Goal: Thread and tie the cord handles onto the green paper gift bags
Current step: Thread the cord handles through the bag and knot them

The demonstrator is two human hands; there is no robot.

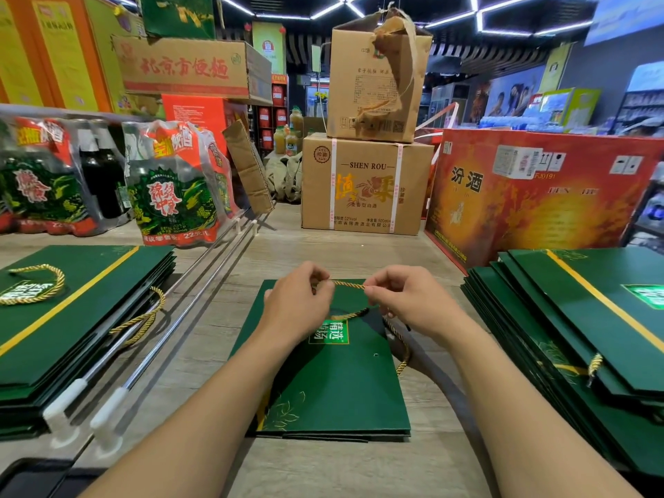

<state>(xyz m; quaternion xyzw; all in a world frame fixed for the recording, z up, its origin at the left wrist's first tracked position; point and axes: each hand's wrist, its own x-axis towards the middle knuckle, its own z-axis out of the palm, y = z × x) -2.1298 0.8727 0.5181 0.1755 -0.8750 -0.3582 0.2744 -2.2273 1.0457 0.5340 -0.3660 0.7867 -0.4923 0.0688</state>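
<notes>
Green gift bag stack (82, 318) near left on the wood-look table (323, 253), flat, layers too thin to count. One gold cord loop (36, 285) lies on its top bag, and a second cord (143, 319) hangs out of its right side. Far behind it are two bottle packs (176, 188) in printed plastic, side by side, with one long cardboard box (187, 70) higher up. Just right of the stack, two metal rods (184, 318) with white end caps run near to far, parallel and close together. Near centre: one green bag (334, 397) lying flat, one punched hole (376, 354) showing near its right edge. Thin edges show under its near side; cannot tell if another bag is below. Left hand (298, 310) and right hand (406, 303) are both over the bag's far end. Each pinches the gold cord (350, 285) between thumb and fingers, with a short stretch taut between them. The rest of that cord curves across the bag and down along its right edge, free end near that edge. Far centre: two cardboard cartons (363, 185) stacked, the top one torn. Far right: one red carton (539, 195). Near right: a second green stack (575, 318), flat and fanned, with one tasselled cord end (594, 364) on it.
</notes>
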